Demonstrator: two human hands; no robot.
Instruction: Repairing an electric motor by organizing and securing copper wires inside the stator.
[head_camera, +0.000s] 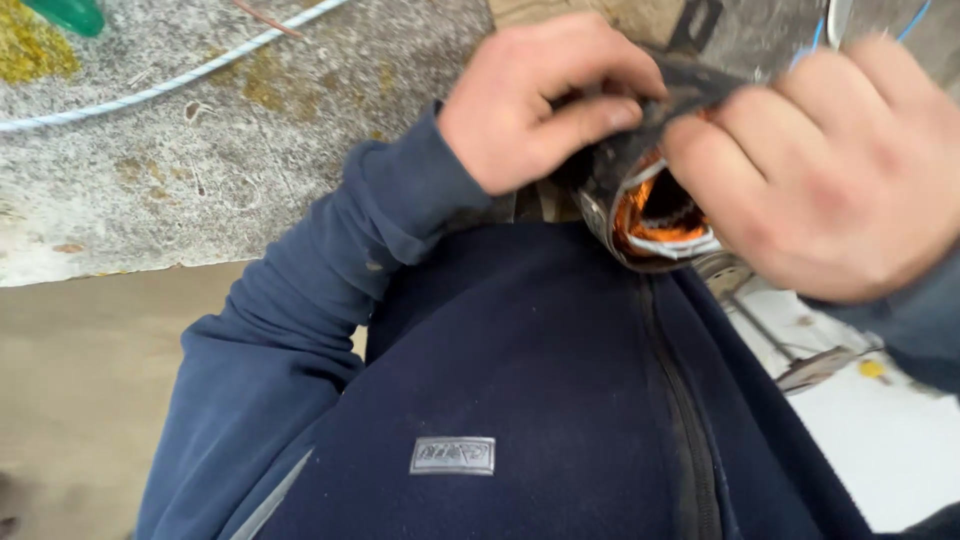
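**Two hands on a wound metal cylinder at the bench edge**

Looking down from the head camera, the view shows a person in a dark blue zipped jacket (520, 400) leaning against the near edge of a worn, stained grey bench (200, 170). Both bare hands meet at a short metal cylinder (655, 215) held just above that edge, against the person's chest. Its open end faces the camera and shows orange copper windings with pale strips of lining inside.

The left hand (535, 105) comes in over the bench edge, its fingers curled shut, with the thumb pressing a dark, floppy strip (690, 85) against the cylinder's upper rim. The right hand (835, 170) covers the right side of the cylinder, fingers bent and closed around it, and its fingertips touch the same dark strip, just beside the left thumb.

A thin pale blue-white cord (170, 85) runs across the bench top from the left edge towards the far edge. A green object (65, 15) is cut off in the far left corner. A white surface (880, 430) with a few small metal bits lies below the right forearm. A plain tan floor (80, 390) shows below the bench edge on the left.
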